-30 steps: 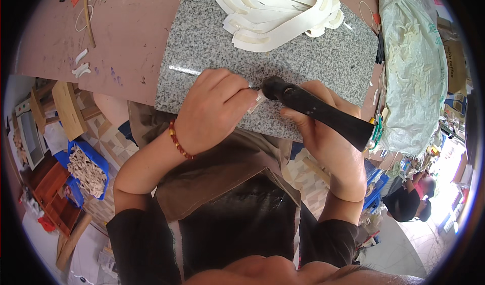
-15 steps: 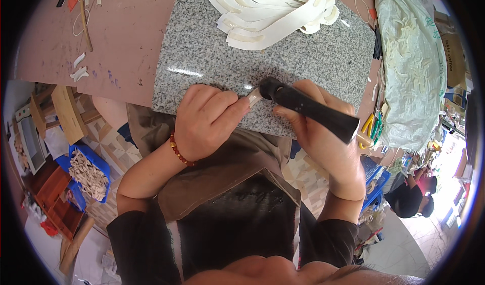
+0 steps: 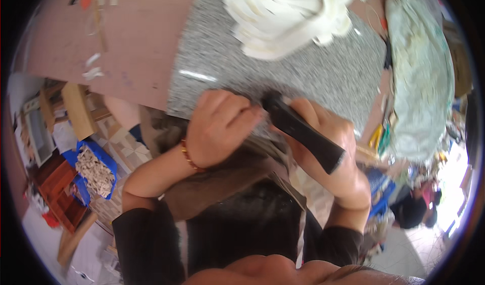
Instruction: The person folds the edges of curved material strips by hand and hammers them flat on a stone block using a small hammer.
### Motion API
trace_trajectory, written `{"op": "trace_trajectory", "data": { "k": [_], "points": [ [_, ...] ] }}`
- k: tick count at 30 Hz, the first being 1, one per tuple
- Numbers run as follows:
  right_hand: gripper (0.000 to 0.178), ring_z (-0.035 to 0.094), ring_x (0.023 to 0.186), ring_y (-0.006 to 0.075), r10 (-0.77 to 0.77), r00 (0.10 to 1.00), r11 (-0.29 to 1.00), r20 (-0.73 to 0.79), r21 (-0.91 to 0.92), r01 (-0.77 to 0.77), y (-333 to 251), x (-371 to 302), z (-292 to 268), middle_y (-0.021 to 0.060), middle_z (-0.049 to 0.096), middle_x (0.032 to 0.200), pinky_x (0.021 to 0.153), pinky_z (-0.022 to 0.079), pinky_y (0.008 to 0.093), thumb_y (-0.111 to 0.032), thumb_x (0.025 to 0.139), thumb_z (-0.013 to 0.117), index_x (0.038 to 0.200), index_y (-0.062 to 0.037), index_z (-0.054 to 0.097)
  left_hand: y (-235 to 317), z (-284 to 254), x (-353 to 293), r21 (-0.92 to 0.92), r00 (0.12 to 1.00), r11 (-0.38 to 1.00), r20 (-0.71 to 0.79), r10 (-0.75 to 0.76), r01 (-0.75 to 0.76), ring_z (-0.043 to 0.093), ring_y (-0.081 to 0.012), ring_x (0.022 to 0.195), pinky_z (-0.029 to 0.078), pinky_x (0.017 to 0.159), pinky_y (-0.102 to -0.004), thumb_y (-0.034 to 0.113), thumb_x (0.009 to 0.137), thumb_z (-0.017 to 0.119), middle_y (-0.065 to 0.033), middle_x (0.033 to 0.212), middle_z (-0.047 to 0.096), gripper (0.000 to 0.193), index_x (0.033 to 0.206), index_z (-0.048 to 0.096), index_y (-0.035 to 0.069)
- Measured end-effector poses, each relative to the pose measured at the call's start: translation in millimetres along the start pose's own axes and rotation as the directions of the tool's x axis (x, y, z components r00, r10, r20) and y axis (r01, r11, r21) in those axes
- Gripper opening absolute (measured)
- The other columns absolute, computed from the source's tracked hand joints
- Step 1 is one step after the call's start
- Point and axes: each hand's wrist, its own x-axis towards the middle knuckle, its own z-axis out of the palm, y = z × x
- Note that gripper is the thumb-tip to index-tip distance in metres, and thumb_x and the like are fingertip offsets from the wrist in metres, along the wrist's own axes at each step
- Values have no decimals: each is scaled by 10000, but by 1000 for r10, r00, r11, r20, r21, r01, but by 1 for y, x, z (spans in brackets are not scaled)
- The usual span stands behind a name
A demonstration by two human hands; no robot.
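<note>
The right hand is wrapped tight around a black tool handle, angled down so its tip meets the near edge of a grey stone slab. Just left, the left hand curls closed by the tip, seemingly steadying something hidden under its fingers. Beyond both hands, pale cut pieces are heaped on the slab's far side.

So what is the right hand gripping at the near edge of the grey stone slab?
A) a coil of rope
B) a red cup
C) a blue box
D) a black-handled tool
D: the right hand is wrapped around a black-handled tool whose front end meets the left hand at the near edge of the grey speckled stone slab; the tool's tip is hidden.
</note>
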Motion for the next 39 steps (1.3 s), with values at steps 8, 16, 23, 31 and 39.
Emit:
{"op": "trace_trajectory", "data": {
  "k": [8,16,23,31,39],
  "points": [
    [230,658,638,391,-18,961,999,-276,21,25,-8,6,7,158,646,750,539,508,429,-141,831,822,942,-43,646,-2,-10,-1,43,999,999,-44,28,-26,565,-207,848,430,766,-349,139,856,689,-23,882,563,122,970,693,94],
    [245,657,613,382,-76,981,996,-179,-54,67,-6,2,7,134,620,698,523,498,426,-191,840,825,930,-65,636,-6,-13,-16,106,996,991,7,86,-86,544,-194,883,431,797,-354,245,848,737,-7,890,526,313,1127,715,105],
    [197,682,790,386,-52,934,998,-353,-57,34,33,-9,4,194,669,853,694,534,433,-147,913,732,1048,-16,673,-9,6,33,-65,1000,998,-27,-12,10,556,-231,883,426,797,-375,313,806,774,-41,868,519,258,885,642,106],
    [343,615,767,379,175,733,962,-657,-44,-269,118,-42,-6,275,667,879,740,479,479,-237,1043,597,1043,95,686,32,71,81,30,936,998,349,45,-59,573,-208,934,468,804,-353,161,861,599,-48,938,586,104,869,654,74],
    [389,618,842,482,313,628,884,-712,-23,-468,139,-56,17,300,677,938,740,487,506,-290,1041,605,1113,86,675,38,67,57,126,987,979,56,152,-158,541,-208,932,437,793,-333,183,834,615,-30,895,569,116,786,645,83]
  ]
}}
